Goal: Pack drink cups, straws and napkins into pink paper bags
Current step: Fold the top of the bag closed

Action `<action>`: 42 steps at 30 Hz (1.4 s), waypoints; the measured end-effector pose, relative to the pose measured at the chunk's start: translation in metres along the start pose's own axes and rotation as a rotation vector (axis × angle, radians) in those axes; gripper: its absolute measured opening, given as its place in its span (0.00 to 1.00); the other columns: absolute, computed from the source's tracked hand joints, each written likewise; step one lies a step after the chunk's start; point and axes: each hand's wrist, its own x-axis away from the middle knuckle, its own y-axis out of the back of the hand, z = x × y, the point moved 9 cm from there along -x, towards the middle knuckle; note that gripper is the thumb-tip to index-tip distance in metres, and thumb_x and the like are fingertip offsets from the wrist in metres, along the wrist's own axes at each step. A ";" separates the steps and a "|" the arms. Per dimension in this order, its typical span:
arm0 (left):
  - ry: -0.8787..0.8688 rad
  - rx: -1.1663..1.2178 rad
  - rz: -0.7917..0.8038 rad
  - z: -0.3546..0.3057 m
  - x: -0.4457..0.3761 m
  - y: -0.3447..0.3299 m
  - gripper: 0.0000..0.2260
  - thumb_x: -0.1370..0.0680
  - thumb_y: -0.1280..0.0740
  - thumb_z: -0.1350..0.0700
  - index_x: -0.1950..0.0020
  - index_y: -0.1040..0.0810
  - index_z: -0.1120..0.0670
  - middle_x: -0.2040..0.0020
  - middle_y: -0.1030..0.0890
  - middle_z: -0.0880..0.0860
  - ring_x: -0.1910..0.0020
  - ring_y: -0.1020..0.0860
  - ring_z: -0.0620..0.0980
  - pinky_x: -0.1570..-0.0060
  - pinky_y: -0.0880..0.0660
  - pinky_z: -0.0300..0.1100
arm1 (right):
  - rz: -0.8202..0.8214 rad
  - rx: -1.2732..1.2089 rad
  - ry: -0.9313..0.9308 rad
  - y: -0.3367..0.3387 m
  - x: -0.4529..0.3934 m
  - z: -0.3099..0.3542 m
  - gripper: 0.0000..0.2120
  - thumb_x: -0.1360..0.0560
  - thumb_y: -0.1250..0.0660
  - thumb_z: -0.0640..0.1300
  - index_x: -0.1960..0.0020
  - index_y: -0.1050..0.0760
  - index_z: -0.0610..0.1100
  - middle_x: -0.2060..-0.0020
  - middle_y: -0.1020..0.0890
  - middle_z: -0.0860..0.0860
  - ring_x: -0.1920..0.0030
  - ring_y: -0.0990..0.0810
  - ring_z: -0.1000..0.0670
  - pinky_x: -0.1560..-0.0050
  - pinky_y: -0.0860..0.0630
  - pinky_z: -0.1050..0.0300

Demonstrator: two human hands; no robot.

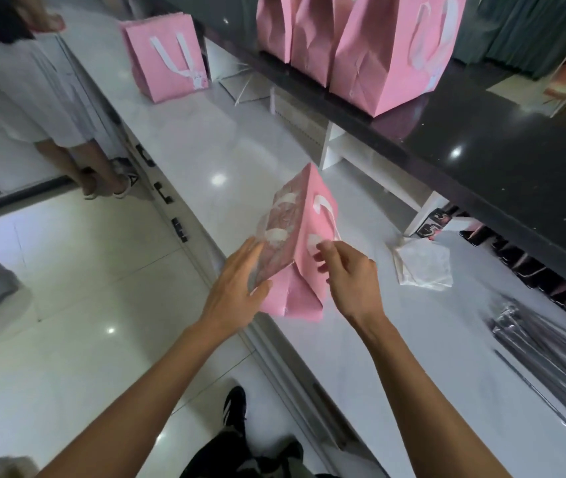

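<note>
1. left hand (236,288), fingers straight, presses flat against the pink bag's (304,257) side.
2. right hand (347,270) pinches its white ribbon handle (326,210).
3. the bag stands at the white counter's (395,339) near edge.

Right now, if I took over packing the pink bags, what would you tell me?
Left hand: flat, straight fingers pressing the side of the pink bag at the white counter's edge.
Right hand: fingers pinch the bag's white ribbon handle.
Done: three bags stand on the black shelf, one bag farther along the counter.
Nearby: a white napkin pile and wrapped straws.
Left: whether this bag is filled cannot be told.
</note>
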 end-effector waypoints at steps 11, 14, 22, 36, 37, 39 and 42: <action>0.271 0.368 -0.063 0.029 0.008 -0.026 0.25 0.16 0.37 0.55 0.30 0.36 0.26 0.34 0.28 0.30 0.31 0.27 0.45 0.32 0.26 0.47 | 0.163 0.124 0.031 -0.038 0.038 -0.074 0.31 0.20 0.34 0.53 0.21 0.42 0.54 0.24 0.33 0.57 0.28 0.32 0.56 0.31 0.31 0.56; 0.260 0.361 -0.065 0.030 0.000 -0.025 0.23 0.15 0.40 0.56 0.24 0.38 0.35 0.27 0.32 0.37 0.29 0.30 0.43 0.31 0.29 0.41 | 0.118 0.124 0.061 -0.050 0.033 -0.065 0.32 0.20 0.38 0.41 0.20 0.44 0.54 0.24 0.33 0.53 0.29 0.28 0.45 0.33 0.25 0.45; 0.268 0.385 -0.149 0.060 -0.043 0.014 0.20 0.14 0.43 0.54 0.22 0.35 0.42 0.31 0.24 0.47 0.36 0.24 0.45 0.37 0.25 0.37 | 0.071 0.055 0.146 -0.078 -0.020 -0.016 0.32 0.21 0.42 0.36 0.20 0.42 0.56 0.25 0.32 0.57 0.31 0.27 0.48 0.35 0.23 0.46; 0.107 0.329 -0.300 0.165 -0.213 0.236 0.20 0.14 0.43 0.55 0.22 0.35 0.45 0.43 0.20 0.45 0.53 0.22 0.32 0.57 0.27 0.27 | 0.087 -0.002 0.328 -0.244 -0.204 0.160 0.32 0.20 0.40 0.37 0.20 0.41 0.57 0.29 0.36 0.71 0.34 0.33 0.62 0.34 0.23 0.44; 0.098 0.324 -0.306 0.177 -0.227 0.252 0.20 0.14 0.42 0.54 0.22 0.34 0.44 0.43 0.20 0.46 0.51 0.21 0.33 0.55 0.26 0.28 | 0.085 -0.009 0.330 -0.256 -0.216 0.172 0.32 0.20 0.39 0.36 0.21 0.40 0.57 0.28 0.35 0.69 0.32 0.32 0.60 0.35 0.23 0.43; 0.077 0.302 -0.308 0.195 -0.254 0.278 0.20 0.14 0.43 0.54 0.22 0.34 0.42 0.43 0.19 0.47 0.50 0.20 0.43 0.54 0.25 0.34 | 0.075 -0.026 0.334 -0.275 -0.238 0.195 0.32 0.21 0.38 0.36 0.21 0.39 0.58 0.26 0.34 0.64 0.30 0.31 0.54 0.35 0.23 0.42; 0.047 0.276 -0.313 0.212 -0.294 0.308 0.20 0.15 0.43 0.54 0.22 0.35 0.41 0.48 0.19 0.51 0.54 0.23 0.50 0.52 0.24 0.43 | 0.042 -0.043 0.331 -0.295 -0.269 0.219 0.32 0.21 0.38 0.36 0.21 0.38 0.58 0.26 0.32 0.62 0.30 0.30 0.53 0.36 0.23 0.43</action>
